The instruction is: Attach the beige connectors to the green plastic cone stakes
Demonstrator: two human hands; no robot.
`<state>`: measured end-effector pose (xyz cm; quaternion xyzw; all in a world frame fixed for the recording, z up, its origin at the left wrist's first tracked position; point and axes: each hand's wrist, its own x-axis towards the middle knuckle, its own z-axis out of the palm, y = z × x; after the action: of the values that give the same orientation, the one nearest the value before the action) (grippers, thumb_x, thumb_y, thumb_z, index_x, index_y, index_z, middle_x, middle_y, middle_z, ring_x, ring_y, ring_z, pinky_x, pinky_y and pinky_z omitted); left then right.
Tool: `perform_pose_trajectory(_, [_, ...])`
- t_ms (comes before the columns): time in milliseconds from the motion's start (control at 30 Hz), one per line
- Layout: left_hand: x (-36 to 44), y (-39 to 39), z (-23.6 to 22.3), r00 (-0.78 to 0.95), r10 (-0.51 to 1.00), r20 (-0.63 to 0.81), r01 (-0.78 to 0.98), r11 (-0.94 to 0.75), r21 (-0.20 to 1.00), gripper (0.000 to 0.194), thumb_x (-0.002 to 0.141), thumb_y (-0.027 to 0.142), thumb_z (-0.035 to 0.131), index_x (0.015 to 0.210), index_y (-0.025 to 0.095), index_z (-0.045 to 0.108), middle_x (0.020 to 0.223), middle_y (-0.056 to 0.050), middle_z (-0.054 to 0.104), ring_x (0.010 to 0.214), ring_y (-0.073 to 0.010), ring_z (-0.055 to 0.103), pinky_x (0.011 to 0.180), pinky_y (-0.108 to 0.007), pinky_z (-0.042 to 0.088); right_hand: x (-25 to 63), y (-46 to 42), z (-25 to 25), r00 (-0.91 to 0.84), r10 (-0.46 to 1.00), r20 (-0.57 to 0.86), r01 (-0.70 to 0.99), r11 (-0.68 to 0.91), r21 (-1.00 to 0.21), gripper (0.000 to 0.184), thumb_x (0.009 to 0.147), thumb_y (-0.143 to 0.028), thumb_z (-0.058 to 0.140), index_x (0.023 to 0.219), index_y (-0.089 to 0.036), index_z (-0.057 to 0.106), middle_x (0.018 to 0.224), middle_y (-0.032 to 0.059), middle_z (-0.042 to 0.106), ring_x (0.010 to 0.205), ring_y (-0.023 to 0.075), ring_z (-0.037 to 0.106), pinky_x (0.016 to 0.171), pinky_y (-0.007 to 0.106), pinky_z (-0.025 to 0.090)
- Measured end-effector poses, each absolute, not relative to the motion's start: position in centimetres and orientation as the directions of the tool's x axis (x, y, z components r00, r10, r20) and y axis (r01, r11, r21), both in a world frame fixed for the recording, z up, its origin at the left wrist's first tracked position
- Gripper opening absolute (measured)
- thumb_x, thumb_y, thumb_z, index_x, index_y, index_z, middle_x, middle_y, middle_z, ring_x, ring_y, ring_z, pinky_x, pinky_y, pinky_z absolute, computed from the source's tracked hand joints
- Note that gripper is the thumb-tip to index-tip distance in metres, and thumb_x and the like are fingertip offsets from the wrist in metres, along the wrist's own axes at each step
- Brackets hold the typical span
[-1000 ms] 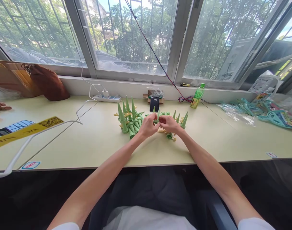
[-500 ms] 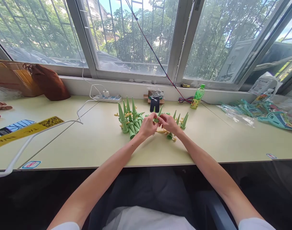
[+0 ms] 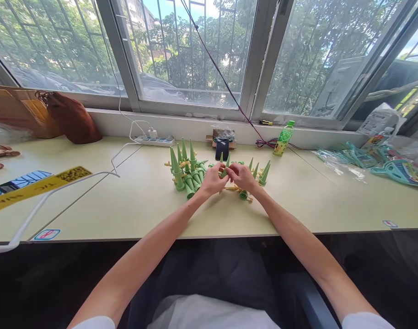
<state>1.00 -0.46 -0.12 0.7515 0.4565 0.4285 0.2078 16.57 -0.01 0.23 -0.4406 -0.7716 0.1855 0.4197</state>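
Note:
My left hand and my right hand meet above the middle of the table, fingers pinched together around a green pointed cone piece. Its tip stands up between them, while its lower part is hidden by the fingers. To the left of my left hand is a cluster of green cone pieces, some upright and some lying down, with small yellow parts among them. More green cones stand to the right of my right hand. Below that hand lies a short green tube beside yellow bits.
A phone leans on a small box behind my hands. A green-capped bottle and coiled wire stand by the window. At the back left are a power strip and a brown pouch; teal dustpans lie at right.
The cone between my fingers has turned a little more upright. My hands stay in nearly the same place, still pinched together.

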Motion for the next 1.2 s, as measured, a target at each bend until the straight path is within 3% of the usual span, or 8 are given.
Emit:
perform_pose_trajectory(167, [1.0, -0.2, -0.2, 0.202, 0.874, 0.442, 0.530, -0.476, 0.701, 0.019, 0.075, 0.027, 0.064, 0.090, 0.016, 0.062, 0.086, -0.005, 0.069, 0.065, -0.0135, 0.061, 0.059, -0.024, 0.048, 16.6, -0.2, 0.3, -0.286, 0.833, 0.474, 0.551, 0.547, -0.630, 0.030, 0.093, -0.039, 0.048, 0.072, -0.019, 0.056, 0.054, -0.0007, 0.058, 0.051, 0.0136, 0.055, 0.057, 0.025, 0.042])
perform_pose_trajectory(333, [0.9, -0.5, 0.4, 0.149, 0.927, 0.344, 0.416, -0.374, 0.829, 0.014, 0.072, 0.024, 0.065, 0.082, 0.016, 0.060, 0.082, -0.004, 0.068, 0.055, -0.0102, 0.057, 0.048, -0.021, 0.044, 16.5, -0.4, 0.6, -0.304, 0.821, 0.483, 0.545, 0.566, -0.619, 0.034, 0.094, -0.043, 0.047, 0.071, -0.019, 0.057, 0.058, 0.0006, 0.061, 0.054, 0.0132, 0.054, 0.060, 0.025, 0.042])
perform_pose_trajectory(500, [0.6, -0.8, 1.2, 0.064, 0.952, 0.300, 0.289, -0.305, 0.907, 0.021, 0.077, 0.033, 0.067, 0.081, 0.016, 0.057, 0.085, -0.006, 0.067, 0.039, -0.0053, 0.046, 0.034, -0.022, 0.035, 16.7, -0.3, 0.7, -0.198, 0.794, 0.574, 0.537, 0.578, -0.614, 0.034, 0.095, -0.044, 0.044, 0.078, -0.019, 0.059, 0.067, 0.0021, 0.064, 0.056, 0.0134, 0.054, 0.060, 0.025, 0.042])
perform_pose_trajectory(733, [0.5, -0.5, 0.9, 0.007, 0.936, 0.352, 0.286, -0.340, 0.896, 0.029, 0.085, 0.044, 0.059, 0.078, 0.016, 0.057, 0.082, -0.005, 0.067, 0.038, -0.0066, 0.047, 0.035, -0.023, 0.035, 17.6, 0.5, 0.4, -0.131, 0.749, 0.649, 0.603, 0.580, -0.547, 0.024, 0.093, -0.036, 0.048, 0.085, -0.018, 0.062, 0.072, 0.0033, 0.065, 0.064, 0.0149, 0.057, 0.065, 0.026, 0.043])
perform_pose_trajectory(1000, [0.4, -1.0, 1.4, -0.009, 0.918, 0.397, 0.312, -0.375, 0.873, 0.036, 0.087, 0.051, 0.056, 0.075, 0.018, 0.052, 0.082, -0.005, 0.066, 0.041, -0.0103, 0.056, 0.037, -0.023, 0.037, 17.9, 1.0, -0.1, -0.268, 0.788, 0.554, 0.691, 0.558, -0.460, 0.013, 0.084, -0.022, 0.056, 0.094, -0.017, 0.064, 0.078, 0.0047, 0.066, 0.070, 0.0162, 0.058, 0.071, 0.027, 0.044])
perform_pose_trajectory(1200, [0.5, -0.9, 1.3, 0.009, 0.911, 0.412, 0.306, -0.395, 0.866, 0.037, 0.087, 0.053, 0.055, 0.075, 0.018, 0.053, 0.079, -0.004, 0.066, 0.041, -0.0095, 0.054, 0.036, -0.022, 0.035, 18.2, 0.8, -0.1, -0.386, 0.826, 0.410, 0.761, 0.536, -0.365, 0.017, 0.081, -0.013, 0.056, 0.095, -0.016, 0.065, 0.083, 0.0063, 0.068, 0.074, 0.0165, 0.058, 0.071, 0.027, 0.042])
